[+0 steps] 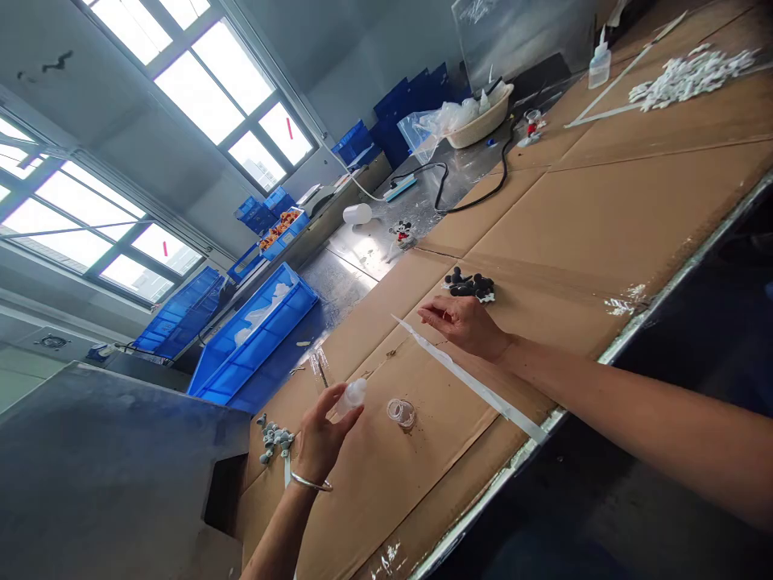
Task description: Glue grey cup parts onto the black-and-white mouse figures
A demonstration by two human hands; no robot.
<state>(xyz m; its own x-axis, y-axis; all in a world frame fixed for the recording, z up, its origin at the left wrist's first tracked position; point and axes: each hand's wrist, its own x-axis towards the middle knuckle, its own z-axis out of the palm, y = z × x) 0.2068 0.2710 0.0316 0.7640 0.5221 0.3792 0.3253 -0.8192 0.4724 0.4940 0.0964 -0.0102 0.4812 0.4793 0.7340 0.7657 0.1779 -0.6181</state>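
Observation:
My left hand [320, 439] is closed around a small translucent plastic bottle [352, 396], held just above the cardboard-covered table [573, 234]. A silver bangle sits on that wrist. My right hand [462, 322] hovers over a long white strip [471, 379] that lies across the cardboard, its fingers curled in a pinch; whatever is between them is too small to make out. A pile of small black parts [471, 284] lies just beyond the right hand. A small clear round lid [402, 412] rests between the hands, and a cluster of small grey parts [274, 439] lies left of the left hand.
Blue plastic bins [254, 342] stand at the table's left on a metal surface. A small mouse figurine [403, 234], a white power strip [398, 188] with a black cable, a bowl with plastic bags [477, 121], a glue bottle [600, 64] and a heap of white parts [688, 76] lie farther off.

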